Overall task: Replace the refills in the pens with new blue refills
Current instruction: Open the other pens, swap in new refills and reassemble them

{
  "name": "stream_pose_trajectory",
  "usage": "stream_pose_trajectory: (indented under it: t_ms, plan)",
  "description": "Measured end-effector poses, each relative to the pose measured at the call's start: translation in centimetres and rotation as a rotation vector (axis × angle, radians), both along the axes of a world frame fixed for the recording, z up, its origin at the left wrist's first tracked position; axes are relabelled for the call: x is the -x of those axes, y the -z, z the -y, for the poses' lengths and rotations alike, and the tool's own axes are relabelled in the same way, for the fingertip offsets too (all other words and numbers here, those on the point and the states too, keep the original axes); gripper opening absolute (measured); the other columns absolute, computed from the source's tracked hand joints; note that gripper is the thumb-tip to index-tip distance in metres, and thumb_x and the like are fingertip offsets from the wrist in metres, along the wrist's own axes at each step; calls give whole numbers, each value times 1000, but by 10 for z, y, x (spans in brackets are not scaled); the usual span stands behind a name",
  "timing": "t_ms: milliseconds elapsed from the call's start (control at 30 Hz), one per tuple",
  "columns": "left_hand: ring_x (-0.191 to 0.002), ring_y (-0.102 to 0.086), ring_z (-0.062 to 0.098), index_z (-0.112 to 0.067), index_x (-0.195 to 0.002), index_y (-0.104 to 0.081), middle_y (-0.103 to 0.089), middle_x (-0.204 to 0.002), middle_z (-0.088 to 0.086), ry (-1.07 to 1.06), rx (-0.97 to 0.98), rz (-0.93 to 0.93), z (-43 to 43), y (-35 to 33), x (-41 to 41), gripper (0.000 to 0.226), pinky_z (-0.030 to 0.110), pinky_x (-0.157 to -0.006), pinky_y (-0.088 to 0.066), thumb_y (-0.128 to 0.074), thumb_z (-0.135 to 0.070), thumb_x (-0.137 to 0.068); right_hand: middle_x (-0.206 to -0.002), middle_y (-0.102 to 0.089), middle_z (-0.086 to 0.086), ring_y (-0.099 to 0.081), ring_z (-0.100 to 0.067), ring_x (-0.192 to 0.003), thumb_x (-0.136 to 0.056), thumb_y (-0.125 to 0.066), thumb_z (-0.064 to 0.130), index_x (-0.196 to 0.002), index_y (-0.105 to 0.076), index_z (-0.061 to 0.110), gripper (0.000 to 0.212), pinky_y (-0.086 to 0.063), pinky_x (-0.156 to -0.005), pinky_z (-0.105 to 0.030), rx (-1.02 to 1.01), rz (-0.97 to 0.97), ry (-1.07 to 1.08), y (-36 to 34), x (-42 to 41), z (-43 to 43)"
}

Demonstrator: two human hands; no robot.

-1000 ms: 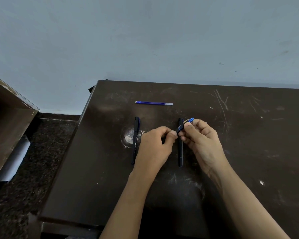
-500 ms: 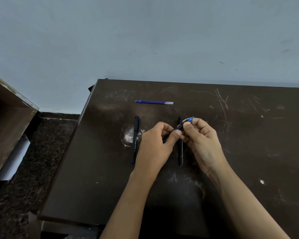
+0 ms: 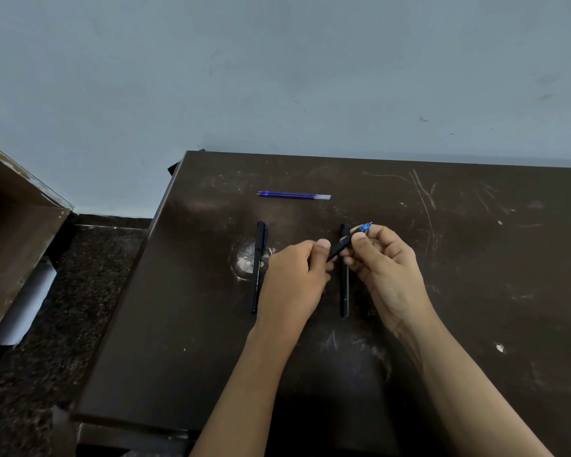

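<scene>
You had a pen pinched between both hands above the table: your left hand closed on its barrel to steady it, your right hand gripping the blue tip end, likely to unscrew it. The new blue refills lay beyond your hands; a second pen sat just left of your left hand, a third between them. Compared with a second before, your hands had drawn slightly apart.

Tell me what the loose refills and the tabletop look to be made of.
Blue refills: likely thin translucent plastic tubes, blue ink showing through, one end clear. Table: apparently dark brown wood or laminate with a dull sheen, judging by pale scratches and a worn whitish patch; which one can't be told.
</scene>
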State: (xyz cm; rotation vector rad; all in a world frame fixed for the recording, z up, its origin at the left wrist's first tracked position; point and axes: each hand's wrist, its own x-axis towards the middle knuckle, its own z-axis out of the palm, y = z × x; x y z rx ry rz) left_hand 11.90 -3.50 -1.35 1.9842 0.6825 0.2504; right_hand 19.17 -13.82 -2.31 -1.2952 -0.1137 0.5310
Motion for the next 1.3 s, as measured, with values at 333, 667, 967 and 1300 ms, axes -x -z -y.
stream_pose_trajectory:
  t_ms: [333, 667, 967, 1300]
  plan:
    - [-74, -65, 4, -19, -95, -68, -70, -80, -6, 22, -74, -9, 0, -1, 0, 26, 18, -68, -50, -51, -38, -94, -66, -64, 2, -61, -10, -67, -93, -53, 7, -95, -63, 7, 10, -53, -71, -24, 1, -5, 8, -1, 0, 1]
    - [-75, -63, 3, -22, -95, -66, -68, -81, -9, 38, -84, -17, 0, 1, 1, 18, 19, -69, -50, -59, -37, -89, -66, -63, 0, -59, -11, -66, -92, -55, 8, -90, -63, 8, 9, -52, -72, -25, 9, -10, 8, -2, 2, 0]
    - [-76, -65, 7, -21, -93, -69, -69, -78, -6, 54, -98, 0, -2, 2, 0, 13, 31, -74, -55, -57, -27, -91, -69, -65, 0, -61, -8, -66, -93, -53, 6, -91, -64, 11, 13, -52, -69, -21, 11, -16, 5, -1, 2, 0]
    - [-74, -58, -4, -20, -102, -66, -71, -89, -8, 200, -39, -61, -3, 0, 0, 20, 7, -66, -40, -47, -21, -98, -101, -73, -13, -65, -27, -84, -88, -57, 0, -104, -67, 5, 20, -53, -88, -40, 21, 2, -84, -6, -1, 7]
